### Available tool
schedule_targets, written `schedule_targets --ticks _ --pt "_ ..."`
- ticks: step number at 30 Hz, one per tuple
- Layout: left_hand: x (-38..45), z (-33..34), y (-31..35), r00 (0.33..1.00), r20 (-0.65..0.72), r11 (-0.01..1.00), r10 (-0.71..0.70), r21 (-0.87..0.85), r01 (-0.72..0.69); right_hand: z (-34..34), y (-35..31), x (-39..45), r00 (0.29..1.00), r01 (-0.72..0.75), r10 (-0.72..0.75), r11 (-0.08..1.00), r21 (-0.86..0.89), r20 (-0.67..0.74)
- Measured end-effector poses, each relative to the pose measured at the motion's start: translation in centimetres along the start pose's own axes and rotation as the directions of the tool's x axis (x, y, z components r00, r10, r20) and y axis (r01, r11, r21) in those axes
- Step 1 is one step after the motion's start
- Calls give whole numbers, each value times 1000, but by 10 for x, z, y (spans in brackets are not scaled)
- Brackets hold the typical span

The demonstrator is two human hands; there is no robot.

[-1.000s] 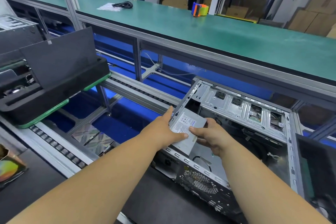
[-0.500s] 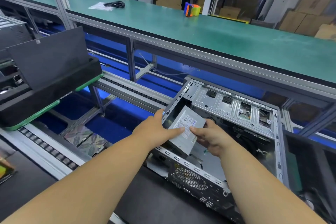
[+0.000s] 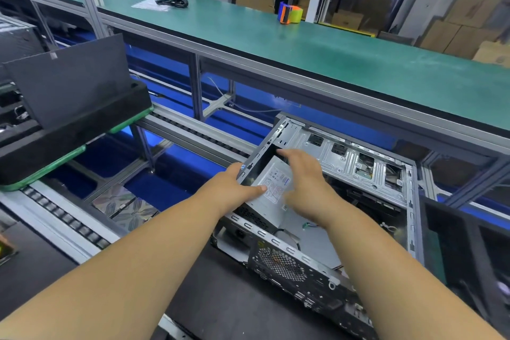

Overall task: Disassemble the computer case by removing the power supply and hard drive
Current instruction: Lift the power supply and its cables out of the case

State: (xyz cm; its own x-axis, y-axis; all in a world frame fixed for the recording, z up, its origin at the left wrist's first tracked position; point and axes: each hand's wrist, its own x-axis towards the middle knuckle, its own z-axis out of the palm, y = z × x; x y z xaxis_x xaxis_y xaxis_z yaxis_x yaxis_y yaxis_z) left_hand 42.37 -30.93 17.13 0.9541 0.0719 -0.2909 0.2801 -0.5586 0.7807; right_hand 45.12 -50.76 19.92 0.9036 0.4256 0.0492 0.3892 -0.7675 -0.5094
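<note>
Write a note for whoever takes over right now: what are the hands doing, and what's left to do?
Left hand: grips the top edge of the open grey metal computer case, thumb on the power supply.
Right hand: fingers straight, lying over the silver box-shaped power supply.
Power supply: tilted, inside the case's near-left corner, a cable trailing below it.
Done: side panel is off.
Left: lift the power supply out, then remove the hard drive, which I cannot pick out here.
</note>
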Motion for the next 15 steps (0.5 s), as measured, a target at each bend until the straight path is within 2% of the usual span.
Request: schedule_targets --ticks 2,5,9,15 --pt "-1 0 1 1000 -14 1000 10 11 -10 -6 -4 3 966 209 -149 930 -302 211" --pt "-4 0 3 999 -36 1000 -8 12 8 -7 -3 9 906 344 -167 827 -445 390" --pt "-5 0 2 998 -59 1000 -29 -5 29 0 3 14 895 405 -244 796 -451 373" --pt "-13 1 4 988 -138 996 68 66 -59 6 15 16 884 465 -350 736 -492 312"
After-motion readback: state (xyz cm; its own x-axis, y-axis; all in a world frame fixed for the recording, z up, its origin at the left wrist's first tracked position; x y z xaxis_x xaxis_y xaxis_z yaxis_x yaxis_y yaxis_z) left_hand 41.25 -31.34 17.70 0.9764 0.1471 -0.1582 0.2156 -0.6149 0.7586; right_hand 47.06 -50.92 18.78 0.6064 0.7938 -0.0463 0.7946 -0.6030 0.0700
